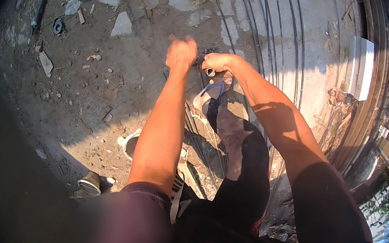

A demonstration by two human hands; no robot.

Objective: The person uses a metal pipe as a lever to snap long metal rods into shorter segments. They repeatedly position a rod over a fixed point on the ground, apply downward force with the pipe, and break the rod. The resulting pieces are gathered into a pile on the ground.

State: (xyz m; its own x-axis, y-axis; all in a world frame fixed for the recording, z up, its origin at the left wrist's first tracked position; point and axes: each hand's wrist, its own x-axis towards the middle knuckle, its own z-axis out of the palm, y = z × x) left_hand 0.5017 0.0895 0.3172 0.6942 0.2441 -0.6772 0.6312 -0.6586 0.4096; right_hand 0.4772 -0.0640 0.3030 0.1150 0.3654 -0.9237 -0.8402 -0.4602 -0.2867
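Note:
My right hand is wrapped round a metal pipe, whose round open end faces back toward me. To its left and slightly farther out, my left hand is closed, with its knuckles up; whatever lies inside its fingers is hidden. Small dark pieces show just beyond the right hand, too unclear to name. My foot in a sandal rests on the ground right below the right hand. Thin dark rods run along the ground under my arms.
Several long metal rods lie on the paving at the right. A white panel leans near stacked long bars. At the left are a pale bucket, a small container, a dark roll and scattered stones.

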